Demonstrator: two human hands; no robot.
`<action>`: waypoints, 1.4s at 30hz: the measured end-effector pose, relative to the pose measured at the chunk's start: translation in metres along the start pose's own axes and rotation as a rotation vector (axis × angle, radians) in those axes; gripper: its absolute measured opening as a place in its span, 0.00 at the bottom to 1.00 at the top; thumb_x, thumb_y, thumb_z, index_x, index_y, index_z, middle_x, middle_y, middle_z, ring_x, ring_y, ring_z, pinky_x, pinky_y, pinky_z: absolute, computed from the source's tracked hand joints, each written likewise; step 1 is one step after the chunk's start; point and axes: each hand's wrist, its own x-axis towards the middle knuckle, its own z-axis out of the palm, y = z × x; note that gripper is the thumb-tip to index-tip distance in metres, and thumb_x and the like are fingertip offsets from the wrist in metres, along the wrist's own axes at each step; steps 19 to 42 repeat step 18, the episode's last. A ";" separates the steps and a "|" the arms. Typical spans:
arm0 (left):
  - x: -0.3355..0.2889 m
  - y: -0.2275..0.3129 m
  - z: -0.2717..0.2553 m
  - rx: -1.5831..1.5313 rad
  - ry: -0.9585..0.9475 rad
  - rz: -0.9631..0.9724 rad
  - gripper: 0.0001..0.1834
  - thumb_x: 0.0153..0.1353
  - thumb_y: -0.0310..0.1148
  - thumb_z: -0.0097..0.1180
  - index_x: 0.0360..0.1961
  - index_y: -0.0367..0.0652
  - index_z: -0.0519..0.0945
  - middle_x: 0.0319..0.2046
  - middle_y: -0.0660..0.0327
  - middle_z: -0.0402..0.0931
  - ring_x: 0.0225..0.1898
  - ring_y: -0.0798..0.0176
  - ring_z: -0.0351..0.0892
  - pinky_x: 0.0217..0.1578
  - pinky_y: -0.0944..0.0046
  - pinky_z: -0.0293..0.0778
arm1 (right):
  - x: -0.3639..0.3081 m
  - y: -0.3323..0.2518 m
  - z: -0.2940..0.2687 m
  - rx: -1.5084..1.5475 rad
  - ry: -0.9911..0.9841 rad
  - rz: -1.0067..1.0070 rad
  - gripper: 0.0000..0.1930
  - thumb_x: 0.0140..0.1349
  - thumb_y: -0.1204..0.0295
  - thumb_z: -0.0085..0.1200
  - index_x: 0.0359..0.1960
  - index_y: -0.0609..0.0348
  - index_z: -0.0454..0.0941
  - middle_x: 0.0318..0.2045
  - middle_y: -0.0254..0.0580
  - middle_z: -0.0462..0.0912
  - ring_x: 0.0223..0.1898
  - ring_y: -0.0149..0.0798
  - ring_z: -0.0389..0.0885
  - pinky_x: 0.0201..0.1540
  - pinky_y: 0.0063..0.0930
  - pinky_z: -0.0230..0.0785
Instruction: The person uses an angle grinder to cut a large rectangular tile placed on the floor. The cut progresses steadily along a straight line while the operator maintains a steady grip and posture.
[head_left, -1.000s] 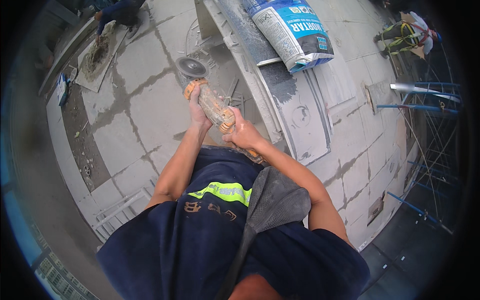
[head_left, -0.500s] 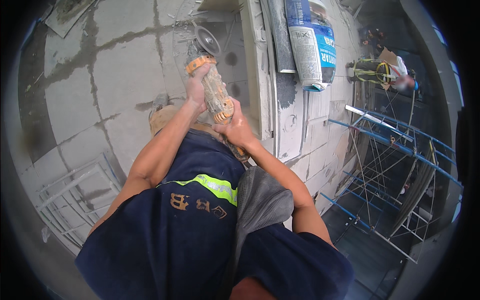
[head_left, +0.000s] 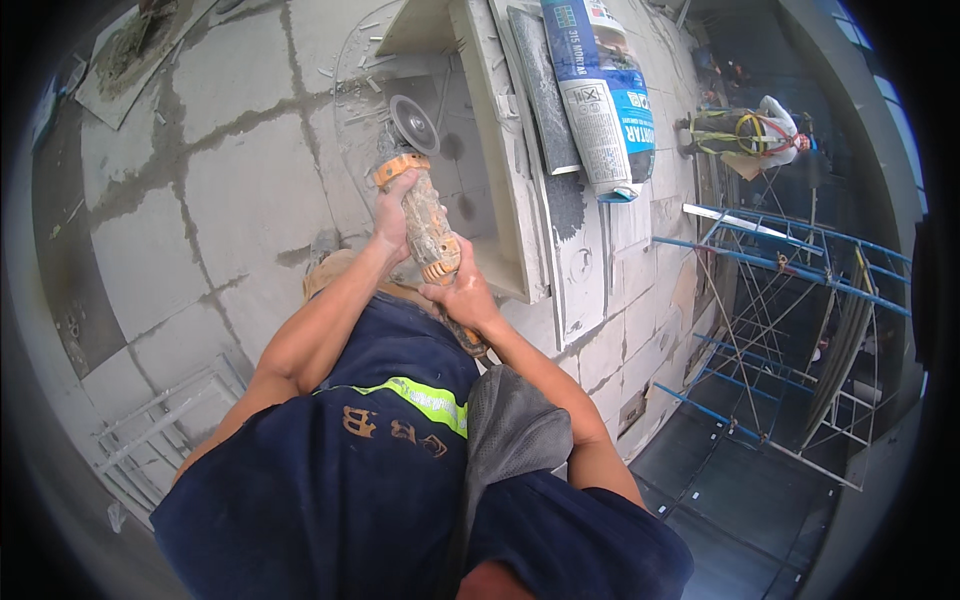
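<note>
Both of my hands are wrapped round a dusty orange-and-grey angle grinder (head_left: 427, 215). My left hand (head_left: 392, 215) grips it near the head, just below the orange collar. Lower down, my right hand (head_left: 463, 290) closes round the rear end of the body. A round cutting disc (head_left: 413, 125) sticks out at the far end, in front of a pale box-like frame (head_left: 490, 150). The disc looks apart from the frame's wall, though its exact distance I cannot tell. Parts of the grinder's body are hidden by my fingers.
A blue-and-white mortar bag (head_left: 605, 110) and dark slabs (head_left: 548, 95) lie right of the frame. Blue scaffolding (head_left: 780, 260) stands farther right, near a person in a harness (head_left: 745, 135). White metal frames (head_left: 165, 420) lie at left on the tiled floor (head_left: 250, 180).
The view has shifted, so the frame and mortar bag appear slightly lower and farther left. My hands keep their grip on the grinder. The person in the harness has changed posture.
</note>
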 end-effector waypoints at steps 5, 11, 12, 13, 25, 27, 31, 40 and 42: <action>0.004 0.017 0.011 -0.032 -0.050 -0.012 0.24 0.72 0.53 0.57 0.50 0.41 0.77 0.37 0.53 0.81 0.33 0.48 0.87 0.34 0.47 0.86 | 0.010 -0.012 -0.003 0.017 0.027 0.011 0.51 0.56 0.75 0.71 0.78 0.54 0.50 0.38 0.56 0.88 0.20 0.43 0.86 0.30 0.40 0.81; 0.018 0.029 0.021 0.118 -0.121 0.048 0.30 0.72 0.61 0.51 0.50 0.40 0.76 0.39 0.51 0.80 0.38 0.46 0.85 0.39 0.45 0.83 | 0.025 -0.006 -0.013 -0.060 0.045 -0.016 0.53 0.55 0.70 0.72 0.78 0.56 0.49 0.39 0.64 0.89 0.47 0.66 0.88 0.53 0.56 0.79; 0.020 0.034 0.023 0.136 -0.122 0.074 0.31 0.72 0.61 0.50 0.50 0.40 0.76 0.39 0.51 0.80 0.39 0.45 0.84 0.40 0.45 0.83 | 0.031 0.002 -0.010 -0.112 0.099 -0.095 0.53 0.54 0.69 0.72 0.78 0.56 0.49 0.39 0.67 0.88 0.47 0.68 0.88 0.53 0.56 0.78; 0.023 0.037 0.026 0.150 -0.124 0.103 0.32 0.72 0.62 0.49 0.50 0.39 0.76 0.39 0.51 0.80 0.40 0.45 0.84 0.40 0.45 0.83 | 0.036 0.003 -0.012 -0.105 0.089 -0.119 0.53 0.54 0.68 0.72 0.79 0.55 0.49 0.41 0.69 0.88 0.48 0.70 0.87 0.54 0.56 0.78; 0.032 0.048 0.032 0.234 -0.185 0.180 0.35 0.72 0.66 0.49 0.54 0.41 0.76 0.42 0.50 0.80 0.44 0.44 0.84 0.46 0.43 0.82 | 0.053 0.003 -0.025 -0.097 0.031 -0.175 0.54 0.54 0.66 0.71 0.79 0.54 0.48 0.46 0.69 0.88 0.51 0.73 0.85 0.60 0.54 0.77; 0.032 0.048 0.032 0.234 -0.185 0.180 0.35 0.72 0.66 0.49 0.54 0.41 0.76 0.42 0.50 0.80 0.44 0.44 0.84 0.46 0.43 0.82 | 0.053 0.003 -0.025 -0.097 0.031 -0.175 0.54 0.54 0.66 0.71 0.79 0.54 0.48 0.46 0.69 0.88 0.51 0.73 0.85 0.60 0.54 0.77; 0.032 0.048 0.032 0.234 -0.185 0.180 0.35 0.72 0.66 0.49 0.54 0.41 0.76 0.42 0.50 0.80 0.44 0.44 0.84 0.46 0.43 0.82 | 0.053 0.003 -0.025 -0.097 0.031 -0.175 0.54 0.54 0.66 0.71 0.79 0.54 0.48 0.46 0.69 0.88 0.51 0.73 0.85 0.60 0.54 0.77; 0.032 0.048 0.032 0.234 -0.185 0.180 0.35 0.72 0.66 0.49 0.54 0.41 0.76 0.42 0.50 0.80 0.44 0.44 0.84 0.46 0.43 0.82 | 0.053 0.003 -0.025 -0.097 0.031 -0.175 0.54 0.54 0.66 0.71 0.79 0.54 0.48 0.46 0.69 0.88 0.51 0.73 0.85 0.60 0.54 0.77; 0.032 0.048 0.032 0.234 -0.185 0.180 0.35 0.72 0.66 0.49 0.54 0.41 0.76 0.42 0.50 0.80 0.44 0.44 0.84 0.46 0.43 0.82 | 0.053 0.003 -0.025 -0.097 0.031 -0.175 0.54 0.54 0.66 0.71 0.79 0.54 0.48 0.46 0.69 0.88 0.51 0.73 0.85 0.60 0.54 0.77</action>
